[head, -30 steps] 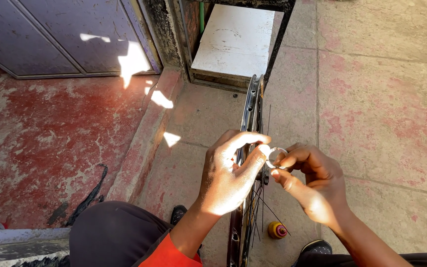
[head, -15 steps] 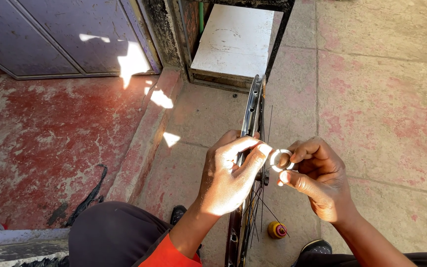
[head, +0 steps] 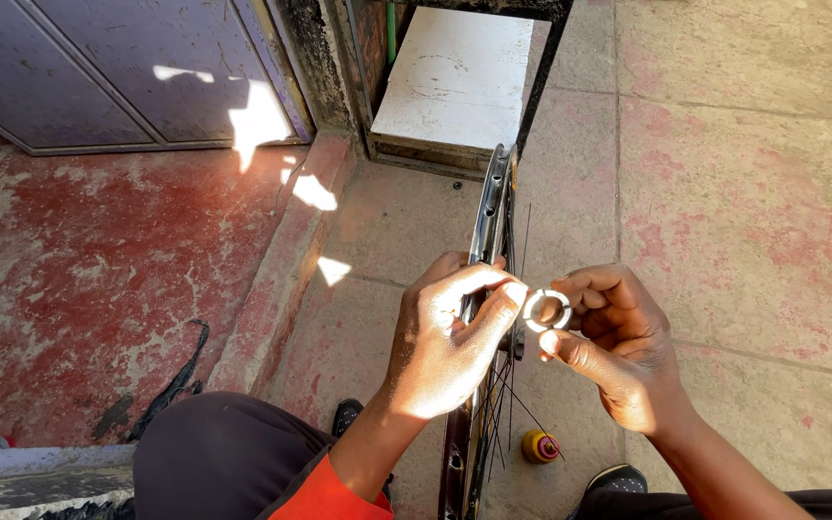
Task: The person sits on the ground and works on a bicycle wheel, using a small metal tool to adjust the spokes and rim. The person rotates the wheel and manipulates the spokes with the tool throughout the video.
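The right hand [head: 618,351] pinches a small silver metal ring [head: 547,310] between thumb and forefinger, with the hole of the ring facing up toward the camera, so its flat face is visible. The ring sits just to the right of the bicycle wheel rim [head: 490,221], close to the middle of the wheel where the thin spokes [head: 505,404] come together. The left hand [head: 445,342] is closed around the rim at the same height, and its thumb tip reaches across to touch the left edge of the ring (the contact looks light, I cannot tell if it presses). So both hands meet at the ring, but the right one carries it. The wheel stands upright on its edge between the person's knees, its long line running away from the person toward a white board [head: 459,82]. A small yellow spool [head: 539,447] lies on the paved floor [head: 743,193] below the right hand.
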